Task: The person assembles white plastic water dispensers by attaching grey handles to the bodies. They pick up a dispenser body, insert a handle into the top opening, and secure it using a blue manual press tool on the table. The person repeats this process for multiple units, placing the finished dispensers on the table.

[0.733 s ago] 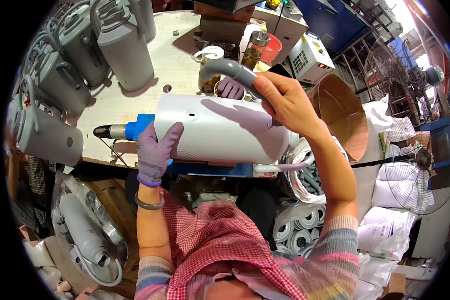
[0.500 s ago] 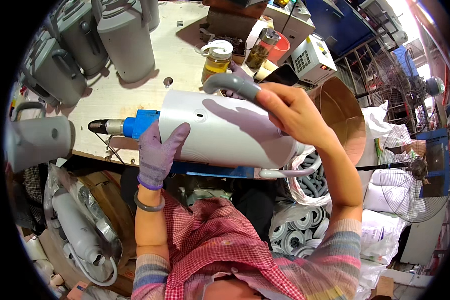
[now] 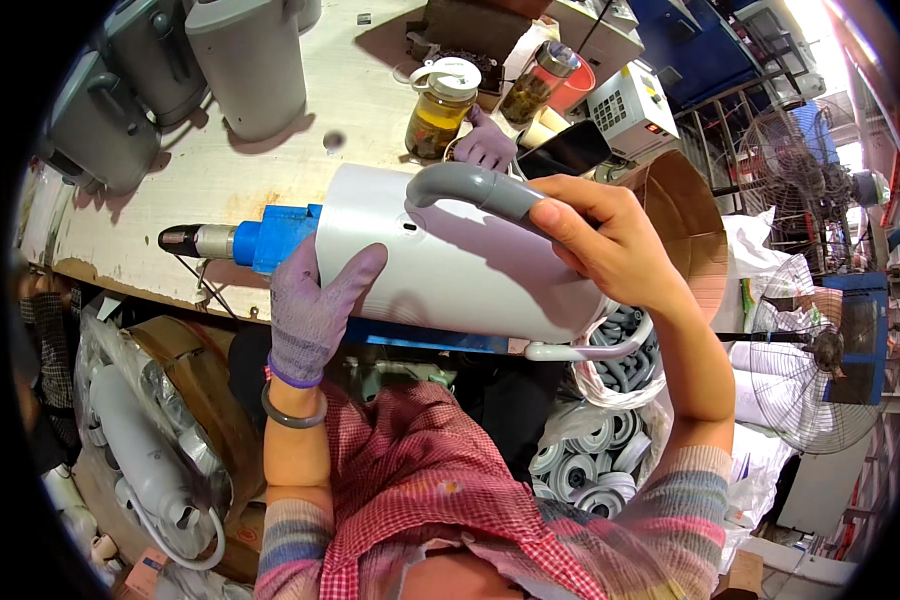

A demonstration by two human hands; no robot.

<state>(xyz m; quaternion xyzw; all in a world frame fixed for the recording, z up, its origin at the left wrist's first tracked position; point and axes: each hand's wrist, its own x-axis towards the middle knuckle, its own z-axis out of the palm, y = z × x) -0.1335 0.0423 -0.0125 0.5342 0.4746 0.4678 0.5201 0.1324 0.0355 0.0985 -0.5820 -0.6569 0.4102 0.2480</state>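
Note:
A pale grey jug body (image 3: 440, 270) lies on its side across the table edge, its open end around a blue metal fixture (image 3: 282, 238) with a black-tipped rod. My left hand (image 3: 315, 300), in a purple glove, grips the jug's left rim with the thumb over the outside. My bare right hand (image 3: 605, 235) is closed around one end of a dark grey curved handle (image 3: 475, 188). The handle's free end hangs over the jug near a small slotted boss (image 3: 409, 227). A pale looped bar (image 3: 600, 350) shows beneath the jug's right end.
Several grey jugs (image 3: 245, 70) stand at the back left. Beyond the jug are a yellow-filled jar (image 3: 442, 110), a brown-filled jar (image 3: 538, 85) and a purple glove (image 3: 485, 145). A bag of grey handles (image 3: 625, 350), ring parts (image 3: 580, 470) and a fan (image 3: 825, 350) are right.
The view has shifted a little. A grey jug at the left table edge has gone from view. Both hands keep their holds, and the handle lies slightly flatter over the jug.

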